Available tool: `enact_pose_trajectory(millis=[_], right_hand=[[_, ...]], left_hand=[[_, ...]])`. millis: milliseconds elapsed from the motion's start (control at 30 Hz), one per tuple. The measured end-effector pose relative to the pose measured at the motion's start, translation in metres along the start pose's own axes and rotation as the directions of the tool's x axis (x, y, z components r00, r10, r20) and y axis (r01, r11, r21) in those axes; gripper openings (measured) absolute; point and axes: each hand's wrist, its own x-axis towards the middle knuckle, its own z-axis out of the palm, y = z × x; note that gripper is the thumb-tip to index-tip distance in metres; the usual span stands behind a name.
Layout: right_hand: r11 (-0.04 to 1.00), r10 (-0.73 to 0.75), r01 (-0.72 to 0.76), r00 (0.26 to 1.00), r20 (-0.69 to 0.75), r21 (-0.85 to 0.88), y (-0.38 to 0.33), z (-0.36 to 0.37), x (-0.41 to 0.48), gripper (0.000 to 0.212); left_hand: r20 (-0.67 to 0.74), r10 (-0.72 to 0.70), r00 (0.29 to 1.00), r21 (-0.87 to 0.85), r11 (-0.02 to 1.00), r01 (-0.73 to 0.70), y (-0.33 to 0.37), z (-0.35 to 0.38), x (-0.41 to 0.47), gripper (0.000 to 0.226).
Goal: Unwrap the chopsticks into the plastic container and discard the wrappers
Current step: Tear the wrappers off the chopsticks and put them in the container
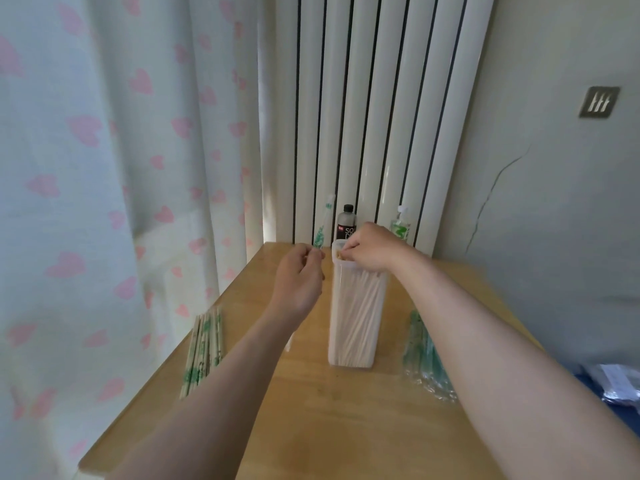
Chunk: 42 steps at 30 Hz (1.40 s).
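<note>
At the middle of the wooden surface (346, 427), seen from the head camera, the tall plastic container (353, 327) stands upright, and bare chopsticks (360, 306) show through its cloudy wall, packed on end and leaning a little. Both forearms reach forward from the near edge toward the container. The right hand (372, 247) sits over the container's open mouth, wrist raised and knuckles up, its fingers bent downward into the opening, where they pinch the top ends of the chopsticks. Just left of the container's mouth, the left hand (299, 275) is held up with its back toward the camera, thumb and fingertips closed on the lower end of a clear wrapper (323, 223) with green print, which rises nearly upright above the hand. Left of the container, near the surface's edge, lies a bundle of wrapped chopsticks (204, 348), laid side by side and pointing away from the camera. Right of the container, partly hidden by the right forearm, lies a loose heap of empty wrappers (426, 358), clear with green marks. Behind the container a black bottle (346, 221) and a clear bottle (401, 226) with a green label stand in front of a white radiator (381, 98). Far left of the container hangs a curtain (104, 168) printed with pink hearts.
</note>
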Motion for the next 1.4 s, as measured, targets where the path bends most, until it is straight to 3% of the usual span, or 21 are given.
enact_pose_trajectory(millis=[67,233,467,567,633,700,800,1000,1133,1400], right_hand=[[0.999,0.023,-0.022,0.999,0.036,-0.036,-0.005,-0.002,0.004,0.021],[0.994,0.086,-0.079,0.992,0.09,-0.077,-0.01,0.003,0.006,0.034],[0.992,0.091,-0.081,0.99,0.11,-0.092,-0.013,0.004,0.002,0.026],[0.996,0.014,-0.004,0.993,-0.114,0.084,-0.004,-0.003,-0.011,0.033],[0.969,0.01,0.076,0.939,-0.344,0.235,0.004,-0.015,-0.028,0.03],[0.932,0.076,0.117,0.862,-0.502,0.342,0.022,-0.029,-0.045,0.03],[0.899,0.231,0.072,0.761,-0.606,0.433,0.068,-0.039,-0.071,0.032],[0.804,0.554,-0.285,0.677,-0.484,0.522,0.189,0.002,-0.125,0.023],[0.743,0.659,-0.488,0.651,-0.377,0.457,0.245,0.048,-0.156,0.023],[0.749,0.661,-0.564,0.667,-0.343,0.348,0.282,0.089,-0.165,0.026]], left_hand=[[0.007,-0.003,1.0,-0.005,1.0,0.003,-0.001,0.0,-0.001,0.021],[0.061,-0.03,0.998,0.004,1.0,0.03,-0.004,0.0,-0.003,0.026],[0.119,-0.014,0.993,0.022,1.0,0.011,0.001,0.008,-0.012,0.024],[0.144,-0.038,0.989,0.001,0.999,0.038,0.005,0.014,-0.016,0.023],[0.175,-0.072,0.982,-0.038,0.996,0.08,0.007,0.02,-0.019,0.022],[0.229,-0.113,0.967,-0.066,0.989,0.132,0.008,0.03,-0.023,0.022],[0.317,-0.166,0.934,-0.075,0.977,0.199,0.01,0.058,-0.029,0.023],[0.407,-0.199,0.892,0.012,0.977,0.212,-0.004,0.134,-0.034,0.012],[0.327,-0.23,0.917,0.145,0.971,0.192,-0.022,0.178,-0.02,0.011],[0.155,-0.237,0.959,0.527,0.841,0.123,-0.074,0.23,0.031,0.003]])
